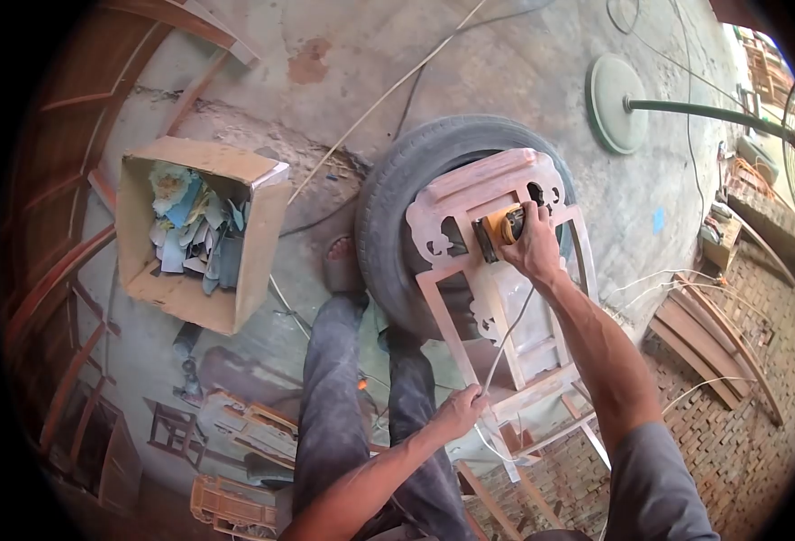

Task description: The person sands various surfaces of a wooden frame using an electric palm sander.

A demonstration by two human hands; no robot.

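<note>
A carved wooden chair frame with pale, dusty surfaces leans over a tire, its carved top rail resting toward the tire's far side. My right hand is closed around a yellow and black power sander, which is against the frame just below the top rail. Lower down, my left hand is closed at the near end of the frame's left side rail. The sander's cord runs down past the left fingers; whether they also pinch it is unclear.
To the left stands a cardboard box holding sandpaper scraps. A fan with a round base stands at upper right. Cables cross the concrete floor. Wooden boards lie on bricks at right; more chair frames sit at lower left.
</note>
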